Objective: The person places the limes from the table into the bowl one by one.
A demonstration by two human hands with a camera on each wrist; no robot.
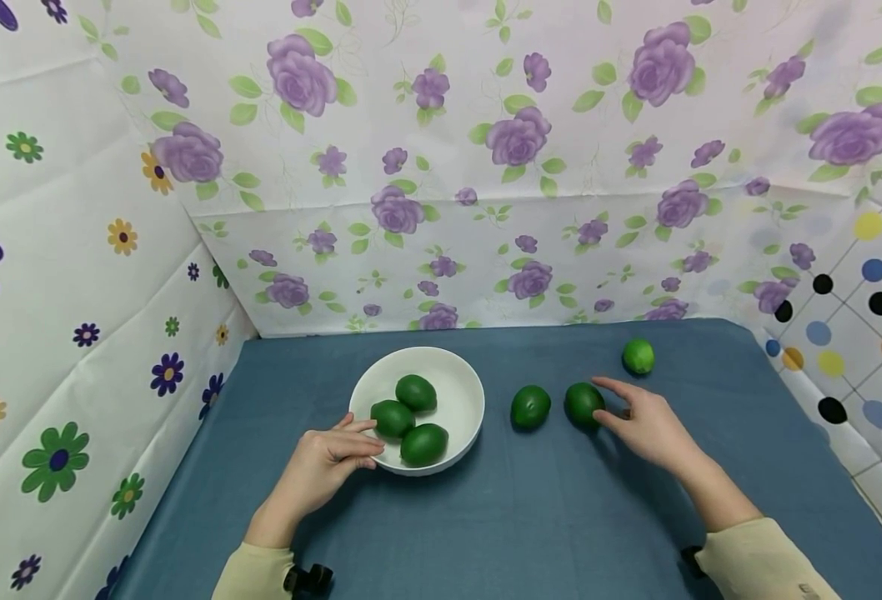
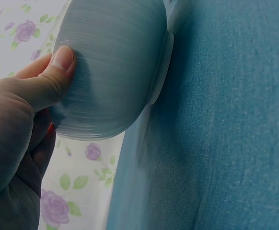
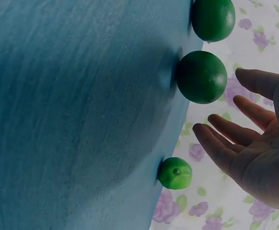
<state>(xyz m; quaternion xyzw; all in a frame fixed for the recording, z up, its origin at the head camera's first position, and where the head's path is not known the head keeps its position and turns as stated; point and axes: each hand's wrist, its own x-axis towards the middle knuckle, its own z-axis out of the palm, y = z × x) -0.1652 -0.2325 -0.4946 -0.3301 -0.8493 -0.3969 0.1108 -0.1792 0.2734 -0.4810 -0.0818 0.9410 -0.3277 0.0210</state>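
Note:
My left hand [image 1: 328, 458] pinches the near left rim of a white bowl [image 1: 465, 392], with the thumb on its outer wall, as the left wrist view shows. Inside the bowl lie three dark green limes [image 1: 423, 444]. The right hand [image 1: 651, 425] reaches over the table with thumb and fingers spread at the right side of another dark green lime [image 1: 582, 406]. In the right wrist view, its fingertips [image 3: 240, 72] are close to that lime [image 3: 202, 76], with a gap between them. Just left of it sits one more dark green lime [image 1: 530, 407].
A smaller, brighter green lime [image 1: 638, 357] rests farther back, beyond the right hand. The blue cloth [image 1: 486, 533] covers the table. Flowered sheets [image 1: 441, 167] hang behind and to the left, and a dotted one [image 1: 854, 333] hangs on the right.

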